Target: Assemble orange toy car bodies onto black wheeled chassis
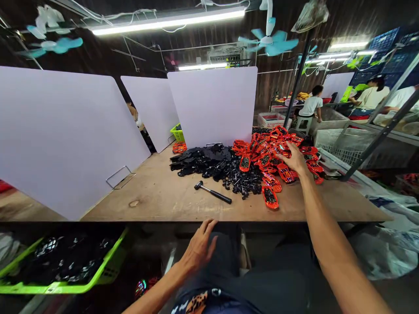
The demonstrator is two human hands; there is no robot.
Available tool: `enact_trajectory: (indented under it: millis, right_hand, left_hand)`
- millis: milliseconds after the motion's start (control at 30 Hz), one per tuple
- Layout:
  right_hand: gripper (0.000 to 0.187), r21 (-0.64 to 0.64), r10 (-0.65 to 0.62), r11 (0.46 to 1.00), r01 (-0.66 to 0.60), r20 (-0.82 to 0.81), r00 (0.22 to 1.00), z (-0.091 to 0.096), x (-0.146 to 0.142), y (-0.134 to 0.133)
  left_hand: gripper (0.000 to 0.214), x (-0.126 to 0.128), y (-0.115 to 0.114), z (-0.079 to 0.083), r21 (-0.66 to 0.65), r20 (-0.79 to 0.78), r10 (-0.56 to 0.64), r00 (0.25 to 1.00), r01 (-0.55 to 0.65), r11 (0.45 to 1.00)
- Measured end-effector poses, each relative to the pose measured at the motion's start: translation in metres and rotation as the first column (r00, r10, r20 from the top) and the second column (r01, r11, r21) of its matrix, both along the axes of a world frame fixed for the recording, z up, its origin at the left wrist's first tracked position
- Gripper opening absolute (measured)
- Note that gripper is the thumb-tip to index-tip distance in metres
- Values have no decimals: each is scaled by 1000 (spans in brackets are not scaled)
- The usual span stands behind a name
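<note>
My right hand (295, 159) is stretched over a heap of orange-red toy car bodies (262, 150), its fingers apart; whether the fingertips touch a car I cannot tell. My left hand (200, 245) hovers just in front of the table's near edge, thumb away from the fingers, holding nothing. Between the hands on the wooden tabletop (157, 198) lies a small hammer (213, 192) with a black grip. Behind it are piled flat black plastic parts (203, 160) and small black wheel-and-axle pieces (244, 179). One car body (270, 197) sits apart near the front.
White partition boards (212, 107) stand along the back and left (72, 139). A wire stand (120, 178) rests at the left board's foot. Below left, a green basket (111, 257) holds black parts. A dark metal post (299, 74) rises behind the pile. Other people (310, 107) sit at far right.
</note>
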State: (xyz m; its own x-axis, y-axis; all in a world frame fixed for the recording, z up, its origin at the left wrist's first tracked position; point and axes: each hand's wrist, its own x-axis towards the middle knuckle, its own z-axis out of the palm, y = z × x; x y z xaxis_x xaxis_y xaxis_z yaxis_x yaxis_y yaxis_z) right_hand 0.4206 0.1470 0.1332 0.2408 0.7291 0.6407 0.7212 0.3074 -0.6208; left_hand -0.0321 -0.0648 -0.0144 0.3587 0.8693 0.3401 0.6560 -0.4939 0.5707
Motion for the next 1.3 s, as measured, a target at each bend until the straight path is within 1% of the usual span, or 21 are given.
enact_trajectory:
  millis: [33,100,200,267,367,467,567,633,667,733,800,867,900,933,967,1033,1067,1100,1200,1267,1300]
  right_hand:
    - [67,6,17,1000,-17,66,998,3,-10,3]
    - [50,9,107,994,-110,169,980,-4,-39,-1]
    - [31,-78,300,954,-290,293,908,-38,-103,-10]
    - [25,-153,387,922,-355,358,850,-61,-152,-6]
    - [34,-233,439,898,-373,435,786,-79,-216,21]
    - [47,-286,469,883,-373,496,730,-76,-251,63]
    - [44,-344,533,846,-407,525,663,-63,-256,96]
    - [45,-361,569,822,-440,520,636,-57,-251,102]
    - [46,-356,579,815,-457,511,635,-55,-249,100]
    - [50,-338,600,800,-497,484,637,-58,-246,82]
    - [51,-338,644,764,-550,458,613,-68,-246,49]
    - [50,-355,722,688,-633,426,545,-81,-244,11]
    - [51,-341,748,659,-671,397,532,-88,-241,-6]
    - [52,-301,743,665,-683,362,564,-94,-237,-21]
    - [52,-248,700,712,-657,327,635,-98,-231,-32]
    - [45,-190,531,847,-496,324,783,-103,-218,-40]
    - [38,-199,451,892,-405,363,815,-105,-212,-38]
    - [31,-226,413,910,-348,418,809,-107,-209,-32]
    - [16,-322,466,883,-342,510,723,-114,-216,-11]
    - [13,-334,457,886,-322,506,732,-122,-229,-2]
    - [13,-333,433,896,-294,504,748,-125,-236,0]
  left_hand:
    - [50,0,4,5,13,14,40,999,-40,999]
    - [42,-2,17,17,13,84,138,987,-140,990]
    - [35,-12,45,33,-71,234,254,938,-244,967]
    - [32,-23,69,38,-123,301,303,904,-279,952]
    - [29,-34,107,38,-176,366,384,848,-342,923]
    - [29,-36,135,32,-230,430,421,799,-354,906]
    - [31,-30,152,25,-284,498,404,767,-296,912]
    - [32,-27,160,24,-341,550,404,731,-245,908]
    - [34,-26,165,26,-381,574,412,707,-215,899]
    - [45,-26,176,33,-466,610,425,669,-131,875]
    - [57,-26,184,41,-563,658,425,621,32,826]
    - [51,-26,184,47,-624,709,441,550,200,755]
    - [43,-26,179,47,-642,724,464,511,251,725]
    - [38,-27,173,47,-656,727,493,478,269,705]
    - [36,-28,164,45,-670,720,525,455,255,698]
    - [38,-31,146,40,-695,693,579,429,185,695]
    - [40,-33,138,37,-706,681,603,415,155,691]
    - [42,-35,131,34,-714,672,622,402,126,689]
    - [58,-40,120,30,-716,662,657,362,47,696]
    - [64,-42,118,29,-712,666,664,339,24,702]
    - [62,-45,118,29,-711,668,667,330,16,703]
